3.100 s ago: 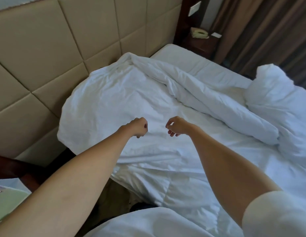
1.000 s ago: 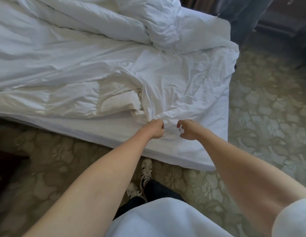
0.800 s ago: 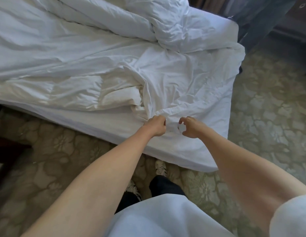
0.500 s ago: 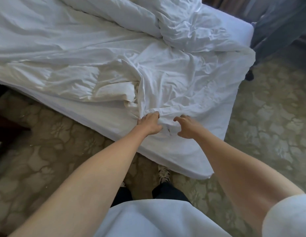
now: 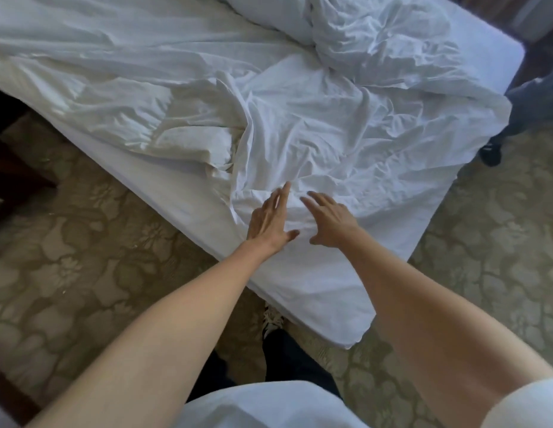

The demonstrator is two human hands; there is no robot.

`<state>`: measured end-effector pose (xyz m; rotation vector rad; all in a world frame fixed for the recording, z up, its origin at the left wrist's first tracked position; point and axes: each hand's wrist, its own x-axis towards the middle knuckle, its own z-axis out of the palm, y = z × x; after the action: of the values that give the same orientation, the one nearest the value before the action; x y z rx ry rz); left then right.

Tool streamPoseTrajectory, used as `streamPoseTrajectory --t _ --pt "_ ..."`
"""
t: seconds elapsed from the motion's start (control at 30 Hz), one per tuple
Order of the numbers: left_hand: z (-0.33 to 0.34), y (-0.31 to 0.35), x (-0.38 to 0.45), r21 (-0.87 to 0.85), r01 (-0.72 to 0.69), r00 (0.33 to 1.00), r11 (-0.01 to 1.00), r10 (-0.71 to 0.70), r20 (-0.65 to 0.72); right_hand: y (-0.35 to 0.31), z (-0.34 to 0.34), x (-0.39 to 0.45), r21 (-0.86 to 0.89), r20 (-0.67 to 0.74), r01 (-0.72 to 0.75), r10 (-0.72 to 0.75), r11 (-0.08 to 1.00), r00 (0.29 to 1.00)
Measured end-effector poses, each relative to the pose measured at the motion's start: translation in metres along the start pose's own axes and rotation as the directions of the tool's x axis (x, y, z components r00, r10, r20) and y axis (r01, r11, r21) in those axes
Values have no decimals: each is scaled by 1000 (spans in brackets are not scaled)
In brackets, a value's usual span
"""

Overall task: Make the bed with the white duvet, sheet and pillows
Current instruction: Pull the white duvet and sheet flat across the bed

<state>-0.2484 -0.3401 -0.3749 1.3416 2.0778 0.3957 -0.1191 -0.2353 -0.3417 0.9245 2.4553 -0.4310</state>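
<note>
A crumpled white duvet (image 5: pixel 315 125) lies spread over the bed, bunched into a thick heap (image 5: pixel 370 35) at the far side. Under it the white sheet (image 5: pixel 303 273) covers the mattress down to the near corner. My left hand (image 5: pixel 270 219) lies flat on a wrinkled fold of the duvet at the bed's near edge, fingers straight. My right hand (image 5: pixel 329 220) rests beside it with fingers spread, a small gap between the two hands. Neither hand grips any cloth. No pillows are in view.
Patterned beige carpet (image 5: pixel 83 248) surrounds the bed. My shoe (image 5: pixel 270 322) stands by the mattress corner. Another person's leg and dark shoe (image 5: pixel 491 154) are at the bed's far right corner. Dark wooden furniture (image 5: pixel 9 168) stands at the left edge.
Both hands were gripping the duvet's edge; now they have let go and lie flat on it with straight fingers. The view has shifted along the bed toward its foot corner.
</note>
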Motion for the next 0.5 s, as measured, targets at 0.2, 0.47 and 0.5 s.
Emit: streamPoseTrajectory --t 0.2,0.47,0.5 --pt "43 -24 26 -16 102 992 995 -101 72 9 27 46 -99 65 74 -67 992 996" --pt "84 -47 32 -58 211 936 976 -184 298 22 65 58 -25 226 0 6 1000 974" --pt "87 -45 30 -45 195 936 980 -172 307 24 68 56 -31 228 -2 9 1000 974"
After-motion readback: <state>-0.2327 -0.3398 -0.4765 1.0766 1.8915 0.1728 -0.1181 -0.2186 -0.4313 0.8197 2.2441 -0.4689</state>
